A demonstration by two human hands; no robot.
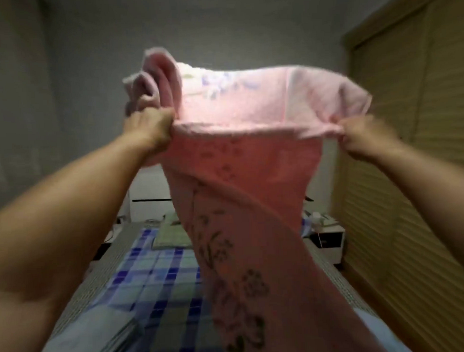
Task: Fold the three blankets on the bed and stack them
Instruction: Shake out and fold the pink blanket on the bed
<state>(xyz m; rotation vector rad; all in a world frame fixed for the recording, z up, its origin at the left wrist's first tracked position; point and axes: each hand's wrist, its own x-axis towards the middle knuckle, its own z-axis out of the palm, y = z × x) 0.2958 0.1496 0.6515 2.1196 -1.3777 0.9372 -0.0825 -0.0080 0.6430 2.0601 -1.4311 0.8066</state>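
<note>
While both my arms reach out in front of me, my left hand [150,128] is clenched around a bunched corner of the pink blanket [241,175], and my right hand [361,135] pinches its other top corner. Stretched between my fists, the blanket hangs in the air above the bed [155,273], its upper edge flopped over, its lower part twisted.

Pink blanket [241,175] with dark flower prints, held up high in the air, top edge flopped over, bottom hanging down and twisted. Blue checked blanket [155,278] lying flat on the bed [115,245]. Green blanket [172,237] folded farther back.
</note>
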